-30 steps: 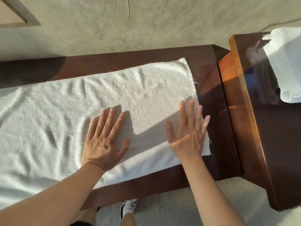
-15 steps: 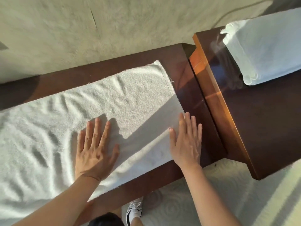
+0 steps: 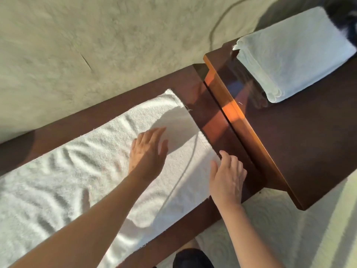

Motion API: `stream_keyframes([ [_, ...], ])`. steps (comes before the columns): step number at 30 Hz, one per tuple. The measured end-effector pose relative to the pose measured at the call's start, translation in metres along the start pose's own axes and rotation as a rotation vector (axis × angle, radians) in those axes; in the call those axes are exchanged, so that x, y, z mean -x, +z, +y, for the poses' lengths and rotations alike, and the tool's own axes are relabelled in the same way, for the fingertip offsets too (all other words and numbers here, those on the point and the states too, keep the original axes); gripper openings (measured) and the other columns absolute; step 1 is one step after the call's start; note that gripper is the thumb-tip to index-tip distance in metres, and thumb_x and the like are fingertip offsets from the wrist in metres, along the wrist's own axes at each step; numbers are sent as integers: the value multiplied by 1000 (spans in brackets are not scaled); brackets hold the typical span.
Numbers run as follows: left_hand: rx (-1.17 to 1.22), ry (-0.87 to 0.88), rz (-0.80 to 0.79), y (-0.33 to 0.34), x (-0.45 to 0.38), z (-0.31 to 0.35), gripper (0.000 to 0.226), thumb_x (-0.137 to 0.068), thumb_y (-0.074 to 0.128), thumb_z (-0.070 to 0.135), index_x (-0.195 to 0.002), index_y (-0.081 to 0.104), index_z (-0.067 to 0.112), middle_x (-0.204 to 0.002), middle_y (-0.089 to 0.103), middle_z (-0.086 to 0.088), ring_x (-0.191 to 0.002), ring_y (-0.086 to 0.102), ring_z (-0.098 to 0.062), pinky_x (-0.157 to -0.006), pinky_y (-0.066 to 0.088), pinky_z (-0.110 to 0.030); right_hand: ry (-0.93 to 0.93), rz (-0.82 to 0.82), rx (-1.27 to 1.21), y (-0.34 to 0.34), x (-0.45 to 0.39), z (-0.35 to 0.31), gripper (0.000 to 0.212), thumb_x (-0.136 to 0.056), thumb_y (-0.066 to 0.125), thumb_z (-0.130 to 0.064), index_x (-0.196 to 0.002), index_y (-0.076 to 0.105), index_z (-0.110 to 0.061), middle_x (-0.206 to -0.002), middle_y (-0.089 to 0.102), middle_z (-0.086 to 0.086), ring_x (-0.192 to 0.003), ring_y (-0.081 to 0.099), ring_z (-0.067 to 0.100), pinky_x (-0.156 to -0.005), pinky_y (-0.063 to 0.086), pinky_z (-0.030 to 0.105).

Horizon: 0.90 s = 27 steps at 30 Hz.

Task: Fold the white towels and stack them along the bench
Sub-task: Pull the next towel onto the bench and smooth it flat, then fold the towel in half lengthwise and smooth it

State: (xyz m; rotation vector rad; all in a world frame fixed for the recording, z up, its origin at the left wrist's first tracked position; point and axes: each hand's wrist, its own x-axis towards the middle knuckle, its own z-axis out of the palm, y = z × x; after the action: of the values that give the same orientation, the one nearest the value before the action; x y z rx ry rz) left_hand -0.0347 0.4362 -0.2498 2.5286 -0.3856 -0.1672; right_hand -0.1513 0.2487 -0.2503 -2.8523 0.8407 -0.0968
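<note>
Right hand (image 3: 227, 177) has slid off the flat press to the towel (image 3: 81, 171)'s right end, fingers curling at the near right edge; whether it pinches cloth yet, cannot tell. Left hand (image 3: 147, 151) has moved farther in, open, palm down on the cloth, grasping nothing. Towel lies spread and wrinkled along the bench (image 3: 222, 130). Smoothing looks finished; first fold likely next. Far right, folded towels (image 3: 293, 60) sit on the raised section (image 3: 309, 144).

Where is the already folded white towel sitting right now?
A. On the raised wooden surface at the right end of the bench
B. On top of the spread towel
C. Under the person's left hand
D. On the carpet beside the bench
A: the folded towel rests on the raised wooden surface, apart from the spread towel.
</note>
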Motion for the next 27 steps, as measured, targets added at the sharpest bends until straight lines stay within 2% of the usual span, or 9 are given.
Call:
stream_keyframes([
  [3,202,-73,-1,13,-53,21,33,-104,46,39,-130,56,22,-106,63,6,-91,61,-17,-79,55,-36,15,5,-54,1,-3,5,23,-94,65,-26,-112,63,-12,-102,62,9,-93,56,29,-77,46,44],
  [6,448,-314,80,21,-98,37,28,-96,56,48,-115,52,28,-92,62,10,-87,65,-20,-76,60,-45,-13,1,-99,1,-3,11,9,-94,65,-24,-97,61,-16,-96,58,3,-88,53,24,-75,43,38],
  [8,398,-473,70,22,-123,47,45,-90,60,58,-118,51,23,-99,66,0,-87,68,-24,-75,61,-44,-49,-21,-131,2,-3,15,7,-96,63,-22,-93,59,-16,-94,57,2,-86,52,21,-74,45,36],
  [11,90,-600,-36,21,-147,61,69,-83,59,73,-121,45,17,-99,62,-1,-84,67,-24,-76,60,-42,-145,-36,-136,1,-6,21,9,-97,60,-22,-91,59,-15,-90,58,2,-81,53,19,-69,52,37],
  [14,-84,-614,-74,22,-160,63,73,-83,59,74,-122,45,13,-98,63,-2,-89,67,-24,-76,56,-38,-270,-38,-176,-4,-8,25,11,-97,57,-23,-90,59,-15,-76,59,-2,-64,54,16,-57,53,33],
  [17,-69,-632,-69,21,-165,61,55,-93,56,56,-123,49,10,-105,65,-8,-96,67,-29,-79,56,-38,-309,-87,-270,-7,-9,30,12,-94,62,-24,-89,54,-18,-60,53,-9,-40,50,14,-39,44,24],
  [21,32,-609,8,19,-161,57,34,-100,47,39,-111,61,10,-97,68,-9,-84,67,-30,-71,56,-36,-361,-143,-398,-6,-6,38,17,-97,67,-27,-95,51,-21,-56,52,-14,-38,52,12,-35,48,27],
  [25,224,-596,139,6,-149,50,25,-94,57,45,-89,66,22,-74,62,6,-68,62,-16,-57,43,-25,-394,-180,-485,-13,-8,27,15,-100,47,-42,-98,45,-27,-53,53,-15,-40,57,14,-37,51,27],
  [27,314,-561,226,-6,-135,44,31,-94,61,49,-86,68,21,-77,65,10,-68,63,-8,-55,42,-19,-421,-198,-509,-18,-5,17,14,-100,45,-42,-100,45,-28,-56,57,-14,-45,61,15,-40,53,28],
])
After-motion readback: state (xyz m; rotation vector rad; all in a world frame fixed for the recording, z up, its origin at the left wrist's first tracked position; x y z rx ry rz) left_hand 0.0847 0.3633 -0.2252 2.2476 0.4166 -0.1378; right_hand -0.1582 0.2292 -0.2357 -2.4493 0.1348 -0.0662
